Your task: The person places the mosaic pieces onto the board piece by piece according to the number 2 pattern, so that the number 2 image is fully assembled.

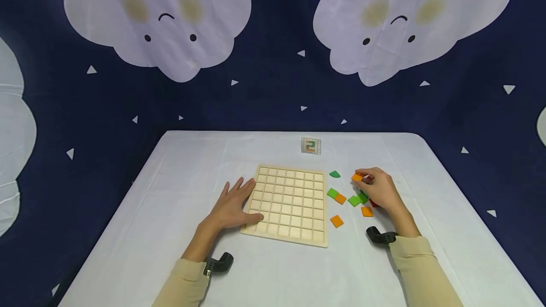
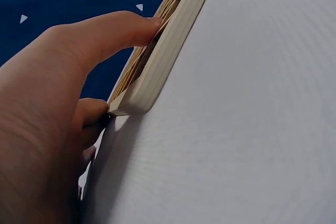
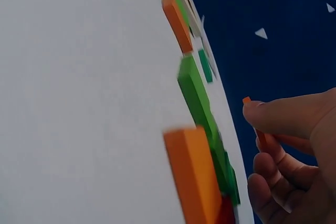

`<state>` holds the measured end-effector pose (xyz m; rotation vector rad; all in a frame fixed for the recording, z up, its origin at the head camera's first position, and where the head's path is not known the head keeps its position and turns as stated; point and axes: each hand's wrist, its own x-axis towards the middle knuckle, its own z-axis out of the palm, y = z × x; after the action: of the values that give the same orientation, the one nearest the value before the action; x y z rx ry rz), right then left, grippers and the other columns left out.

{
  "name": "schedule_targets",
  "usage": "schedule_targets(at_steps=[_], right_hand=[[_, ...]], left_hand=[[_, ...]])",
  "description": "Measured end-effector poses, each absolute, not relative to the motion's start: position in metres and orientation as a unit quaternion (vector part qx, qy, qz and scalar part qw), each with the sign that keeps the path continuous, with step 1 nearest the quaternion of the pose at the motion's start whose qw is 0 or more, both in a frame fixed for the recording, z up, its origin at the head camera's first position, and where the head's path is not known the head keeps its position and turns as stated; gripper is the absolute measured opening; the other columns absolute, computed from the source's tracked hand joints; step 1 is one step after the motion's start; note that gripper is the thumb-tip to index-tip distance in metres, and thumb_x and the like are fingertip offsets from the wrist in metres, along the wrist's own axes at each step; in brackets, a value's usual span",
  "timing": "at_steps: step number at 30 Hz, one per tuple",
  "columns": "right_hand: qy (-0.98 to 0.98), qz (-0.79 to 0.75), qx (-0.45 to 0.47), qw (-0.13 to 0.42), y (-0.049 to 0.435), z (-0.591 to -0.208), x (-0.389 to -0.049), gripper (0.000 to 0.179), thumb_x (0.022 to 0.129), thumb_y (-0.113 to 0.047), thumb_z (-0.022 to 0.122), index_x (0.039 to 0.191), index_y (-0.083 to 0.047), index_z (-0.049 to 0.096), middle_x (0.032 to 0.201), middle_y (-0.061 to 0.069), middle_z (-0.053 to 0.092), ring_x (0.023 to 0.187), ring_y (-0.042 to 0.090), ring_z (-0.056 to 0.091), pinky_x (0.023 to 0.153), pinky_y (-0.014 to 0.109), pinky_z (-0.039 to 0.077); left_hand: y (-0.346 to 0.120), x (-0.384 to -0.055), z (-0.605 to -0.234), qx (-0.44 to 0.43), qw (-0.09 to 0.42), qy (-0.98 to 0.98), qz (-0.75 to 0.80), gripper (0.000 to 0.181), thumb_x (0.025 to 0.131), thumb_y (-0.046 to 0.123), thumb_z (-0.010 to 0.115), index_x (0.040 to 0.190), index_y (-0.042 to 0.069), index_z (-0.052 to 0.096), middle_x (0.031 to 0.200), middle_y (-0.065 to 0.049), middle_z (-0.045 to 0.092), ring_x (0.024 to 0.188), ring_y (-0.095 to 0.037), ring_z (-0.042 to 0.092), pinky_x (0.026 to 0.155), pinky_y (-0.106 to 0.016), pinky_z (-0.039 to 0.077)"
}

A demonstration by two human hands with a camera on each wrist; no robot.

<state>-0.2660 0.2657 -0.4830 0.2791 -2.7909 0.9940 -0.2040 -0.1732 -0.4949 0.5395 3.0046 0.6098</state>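
Observation:
A wooden grid board (image 1: pixel 294 242) lies on the white table. My left hand (image 1: pixel 230 206) rests at its left side with fingers spread, the index finger at the edge. Its thumb (image 2: pixel 115 30) reaches over the rim and touches the board's gridded top. Between thumb and fingers, my right hand (image 1: pixel 382 190) pinches an orange square tile (image 1: pixel 357 177) held above the table, right of the board. Below and beside that hand lie green tiles (image 1: pixel 354 201), a partly hidden red piece (image 1: pixel 373 203) and an orange tile (image 1: pixel 367 212).
Nearer the board lie a green tile (image 1: pixel 332 193) touching an orange tile (image 1: pixel 340 198), and another orange tile (image 1: pixel 336 221). A dark green curved-edged piece (image 1: pixel 334 174) sits by the board's upper right corner. Behind the board stands a small pattern card (image 1: pixel 311 146).

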Motion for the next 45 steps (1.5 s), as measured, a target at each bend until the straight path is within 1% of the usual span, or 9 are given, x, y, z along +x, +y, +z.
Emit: schedule_targets(at_steps=[3,7,14,20,27,34,37,42,45], right_hand=[[-0.932,0.341,0.098,0.076,0.259,-0.482,-0.267,0.034,0.086,-0.017,0.073,0.119,-0.006,0.068,0.106,0.010,0.061,0.087,0.024,0.056,0.068,0.035,0.047],[-0.929,0.346,0.106,0.071,0.250,-0.482,-0.269,0.034,0.087,-0.017,0.072,0.120,-0.008,0.068,0.107,0.008,0.061,0.087,0.024,0.057,0.071,0.037,0.048],[-0.919,0.367,0.127,0.071,0.232,-0.482,-0.276,0.034,0.086,-0.014,0.072,0.120,-0.008,0.068,0.111,0.008,0.062,0.088,0.022,0.057,0.076,0.040,0.050],[-0.917,0.368,0.141,0.057,0.215,-0.479,-0.279,0.039,0.087,-0.017,0.073,0.124,-0.007,0.065,0.111,0.008,0.061,0.088,0.023,0.057,0.077,0.041,0.051],[-0.914,0.368,0.162,0.052,0.203,-0.480,-0.281,0.035,0.088,-0.015,0.072,0.121,-0.007,0.067,0.110,0.008,0.062,0.088,0.021,0.056,0.075,0.038,0.050],[-0.903,0.386,0.183,0.033,0.191,-0.481,-0.282,0.034,0.087,-0.012,0.071,0.121,-0.005,0.067,0.108,0.008,0.061,0.087,0.020,0.058,0.077,0.039,0.052],[-0.901,0.386,0.195,0.025,0.188,-0.482,-0.283,0.034,0.088,-0.012,0.071,0.121,-0.005,0.067,0.109,0.007,0.061,0.086,0.020,0.057,0.075,0.038,0.050],[-0.898,0.383,0.214,0.028,0.179,-0.483,-0.286,0.032,0.088,-0.011,0.071,0.120,-0.005,0.068,0.106,0.006,0.061,0.079,0.020,0.054,0.067,0.036,0.047],[-0.896,0.381,0.226,0.027,0.173,-0.482,-0.287,0.033,0.088,-0.012,0.071,0.120,-0.005,0.067,0.105,0.005,0.061,0.077,0.019,0.052,0.064,0.036,0.046]], left_hand=[[-0.172,-0.205,-0.496,0.172,0.013,0.966,0.194,0.109,0.070,0.074,0.062,0.153,0.014,0.026,0.157,0.005,0.022,0.145,-0.018,0.007,0.115,-0.046,-0.004],[-0.172,-0.205,-0.496,0.174,0.009,0.965,0.196,0.109,0.069,0.074,0.062,0.152,0.014,0.027,0.156,0.004,0.023,0.145,-0.019,0.007,0.115,-0.047,-0.004],[-0.172,-0.203,-0.494,0.170,0.008,0.965,0.197,0.108,0.069,0.072,0.064,0.152,0.013,0.028,0.156,0.002,0.025,0.145,-0.021,0.010,0.115,-0.049,-0.002],[-0.172,-0.203,-0.494,0.168,0.011,0.966,0.195,0.109,0.069,0.074,0.063,0.152,0.013,0.027,0.156,0.003,0.024,0.145,-0.020,0.009,0.115,-0.047,-0.003],[-0.172,-0.205,-0.495,0.169,0.008,0.966,0.193,0.109,0.069,0.075,0.063,0.152,0.015,0.028,0.156,0.004,0.024,0.145,-0.019,0.008,0.115,-0.046,-0.003],[-0.172,-0.205,-0.496,0.169,0.008,0.967,0.192,0.109,0.068,0.074,0.063,0.152,0.015,0.028,0.156,0.004,0.024,0.145,-0.019,0.008,0.115,-0.046,-0.003],[-0.172,-0.205,-0.496,0.172,0.006,0.965,0.196,0.109,0.069,0.074,0.064,0.152,0.014,0.029,0.156,0.003,0.025,0.145,-0.020,0.009,0.115,-0.047,-0.003],[-0.173,-0.204,-0.497,0.175,0.005,0.964,0.200,0.108,0.069,0.074,0.063,0.152,0.013,0.029,0.156,0.004,0.024,0.145,-0.020,0.009,0.115,-0.046,-0.003],[-0.173,-0.204,-0.497,0.178,0.003,0.964,0.200,0.108,0.070,0.074,0.062,0.152,0.013,0.029,0.156,0.004,0.024,0.145,-0.020,0.009,0.115,-0.047,-0.003]])
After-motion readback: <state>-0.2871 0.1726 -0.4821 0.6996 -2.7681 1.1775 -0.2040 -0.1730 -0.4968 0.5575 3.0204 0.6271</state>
